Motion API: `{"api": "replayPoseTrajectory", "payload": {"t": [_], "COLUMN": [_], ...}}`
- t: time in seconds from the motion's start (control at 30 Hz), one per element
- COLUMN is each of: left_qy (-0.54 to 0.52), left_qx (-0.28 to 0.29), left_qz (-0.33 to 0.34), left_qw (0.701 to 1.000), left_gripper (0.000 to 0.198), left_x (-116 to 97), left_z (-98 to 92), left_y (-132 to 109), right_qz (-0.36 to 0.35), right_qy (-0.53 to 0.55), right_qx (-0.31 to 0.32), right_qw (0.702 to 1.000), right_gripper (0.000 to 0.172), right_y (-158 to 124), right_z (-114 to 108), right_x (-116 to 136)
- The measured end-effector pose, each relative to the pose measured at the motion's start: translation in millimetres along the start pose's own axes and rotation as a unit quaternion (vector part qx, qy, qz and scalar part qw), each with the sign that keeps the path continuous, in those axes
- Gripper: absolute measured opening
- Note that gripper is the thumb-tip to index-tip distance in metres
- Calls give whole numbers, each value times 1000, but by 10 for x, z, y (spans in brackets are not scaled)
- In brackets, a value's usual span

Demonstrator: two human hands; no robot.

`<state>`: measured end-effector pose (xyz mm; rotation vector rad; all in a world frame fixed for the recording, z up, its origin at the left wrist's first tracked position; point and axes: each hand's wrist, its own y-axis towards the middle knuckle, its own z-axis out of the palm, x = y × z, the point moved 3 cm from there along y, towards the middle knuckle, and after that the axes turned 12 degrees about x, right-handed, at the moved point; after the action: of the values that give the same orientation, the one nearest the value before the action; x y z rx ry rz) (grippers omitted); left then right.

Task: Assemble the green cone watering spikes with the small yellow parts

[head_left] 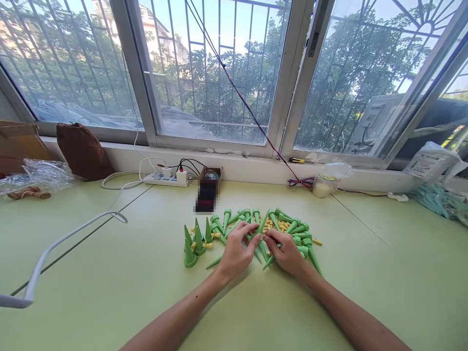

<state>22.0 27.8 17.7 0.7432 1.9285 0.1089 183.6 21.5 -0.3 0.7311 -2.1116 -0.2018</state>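
Observation:
My left hand (238, 247) is closed around a green plastic watering spike (263, 222), its pointed end tilted up. The fingertips of my right hand (287, 251) are pinched together right at the lower part of that spike, touching or almost touching my left fingers. Whatever they grip is too small and covered to make out. Around both hands lie many loose green spikes (313, 258) with ribbed caps. Small yellow valves (269, 225) are heaped behind my hands. Several spikes (198, 239) stand point-up on the left, with yellow valves (208, 245) sticking out of their sides.
Behind the pile are a pixelated dark object (206, 196) and a small box (218, 175). A power strip (166, 180) has plugs in it. A white bent rod (54, 246) reaches over the left of the table. A lidded tub (324, 185) stands by the sill.

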Motion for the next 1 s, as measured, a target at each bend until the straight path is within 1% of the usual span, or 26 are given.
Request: {"api": "replayPoseTrajectory", "payload": {"t": [0.37, 0.77, 1.0], "left_qy": [8, -11, -15], "left_qx": [11, 22, 17], "left_qz": [5, 26, 30], "left_qw": [1000, 999, 999], "left_gripper": [27, 28, 29], "left_x": [25, 14, 15], "left_z": [-1, 8, 17], "left_y": [11, -8, -5], "right_qz": [5, 1, -1], "right_qy": [5, 12, 6], "right_qx": [1, 7, 8], "right_qw": [1000, 1000, 1000], "right_gripper": [24, 24, 25], "right_y": [-2, 0, -6], "right_z": [2, 10, 19], "right_x": [-9, -8, -14]}}
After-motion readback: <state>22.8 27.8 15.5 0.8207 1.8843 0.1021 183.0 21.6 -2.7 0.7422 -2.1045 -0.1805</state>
